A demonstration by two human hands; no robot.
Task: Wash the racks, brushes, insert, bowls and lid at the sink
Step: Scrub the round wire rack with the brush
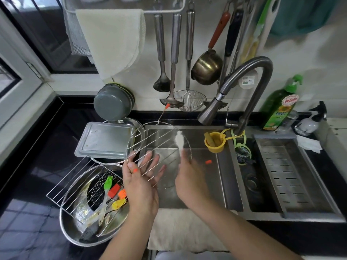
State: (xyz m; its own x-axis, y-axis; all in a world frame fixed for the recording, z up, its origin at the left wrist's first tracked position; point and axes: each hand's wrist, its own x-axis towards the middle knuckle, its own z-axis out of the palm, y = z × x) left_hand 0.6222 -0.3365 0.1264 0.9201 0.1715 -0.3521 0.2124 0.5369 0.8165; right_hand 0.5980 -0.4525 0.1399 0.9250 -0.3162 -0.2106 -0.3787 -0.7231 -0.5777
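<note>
Your left hand [139,177] has the round wire rack [158,147] tilted up over the sink [221,175]. The fingers lie mostly straight behind the wires and the thumb pinches the rim at its left edge, right by an orange foot cap. So that grip is clamped on the rack. Your right hand [189,177] is at the rack's right edge, but it's motion-blurred, so honestly I can't tell whether that grip is spread or pinching the rim.

Water is running from the faucet [244,87] and hitting the rack near its top right.

On the black table [37,139] to the left of the sink sits a big steel bowl [69,222]. The square wire rack [82,186] is propped across it, and the silicone brushes [112,192] lie inside: green, red, orange, yellow, plus a dark one at the near side. A perforated insert [97,186] shows under them.

Further back there's a rectangular steel lid [105,139], with a grey bowl [110,102] leaning against the wall behind it.

Dish soap bottle [279,106] stands far right of the faucet.
</note>
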